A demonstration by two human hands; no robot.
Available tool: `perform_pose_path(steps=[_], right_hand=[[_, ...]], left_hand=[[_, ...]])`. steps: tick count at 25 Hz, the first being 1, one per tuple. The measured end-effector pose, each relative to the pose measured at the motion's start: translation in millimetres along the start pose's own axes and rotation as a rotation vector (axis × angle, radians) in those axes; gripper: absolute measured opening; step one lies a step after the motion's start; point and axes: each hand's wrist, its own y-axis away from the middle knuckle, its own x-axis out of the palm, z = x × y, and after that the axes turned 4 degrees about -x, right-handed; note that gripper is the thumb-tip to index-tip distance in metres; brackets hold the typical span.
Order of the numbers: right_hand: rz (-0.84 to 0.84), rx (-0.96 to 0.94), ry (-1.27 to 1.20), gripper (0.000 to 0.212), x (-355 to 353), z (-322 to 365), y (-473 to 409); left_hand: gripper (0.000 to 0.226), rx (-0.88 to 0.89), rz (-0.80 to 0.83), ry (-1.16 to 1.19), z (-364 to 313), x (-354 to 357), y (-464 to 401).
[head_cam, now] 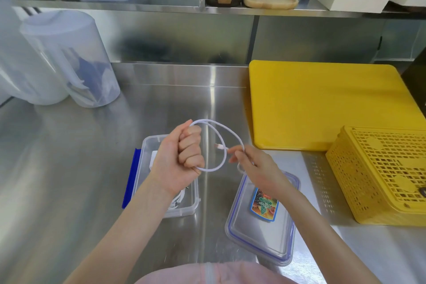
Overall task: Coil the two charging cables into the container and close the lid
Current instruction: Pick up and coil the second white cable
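Note:
My left hand point(182, 155) is a fist that grips a white charging cable point(224, 145), looped in the air above the steel counter. My right hand point(252, 163) pinches the loop's right side near the plug end point(219, 146). Below my left hand stands the clear container point(170, 211) with a blue clip on its left side. A second white cable point(178, 199) lies inside it, partly hidden by my forearm. The clear lid point(258, 235), blue-rimmed with a colourful label, lies flat to the right, under my right forearm.
A yellow cutting board point(322, 106) lies at the back right, and a yellow perforated basket point(380, 173) sits upside down at the right edge. Translucent plastic tubs point(69, 57) stand at the back left. A shelf above holds wooden trays and boxes.

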Motion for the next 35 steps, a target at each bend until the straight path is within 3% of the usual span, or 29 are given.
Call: perform_pose_path(steps=[4, 7, 10, 12, 15, 19, 27, 32, 35], right_hand=[[-0.015, 0.067, -0.104, 0.030, 3.4, 7.3, -1.8], [0.113, 0.040, 0.103, 0.029, 7.1, 9.8, 5.5], [0.155, 0.028, 0.192, 0.030, 12.1, 5.5, 14.7], [0.187, 0.009, 0.344, 0.032, 12.7, 3.0, 19.9], [0.278, -0.009, 0.518, 0.037, 10.6, 5.5, 24.4], [0.321, -0.156, 0.513, 0.036, 11.1, 17.8, 27.8], [0.067, -0.250, 0.450, 0.030, -2.9, 34.4, 29.5], [0.026, -0.190, 0.554, 0.026, -7.0, 38.4, 30.5], [0.028, -0.200, 0.517, 0.025, -5.5, 43.5, 32.5]], left_hand=[[0.035, -0.033, 0.036, 0.079, -0.2, 1.7, -1.7], [0.027, 0.036, 0.013, 0.023, 0.9, 10.4, -1.9], [0.025, -0.022, 0.167, 0.143, -7.8, 9.0, -1.6], [0.032, 0.040, 0.052, 0.151, -11.0, 15.1, -0.3], [0.037, 0.228, -0.249, -0.131, -0.2, 18.9, -0.8], [0.041, 0.289, -0.333, -0.185, 10.1, 22.7, -4.3], [0.028, 0.252, -0.346, -0.388, 13.0, 19.5, 1.6], [0.033, 0.279, -0.342, -0.425, 12.9, 21.5, 3.0], [0.030, 0.278, -0.365, -0.569, 17.3, 24.2, 1.9]])
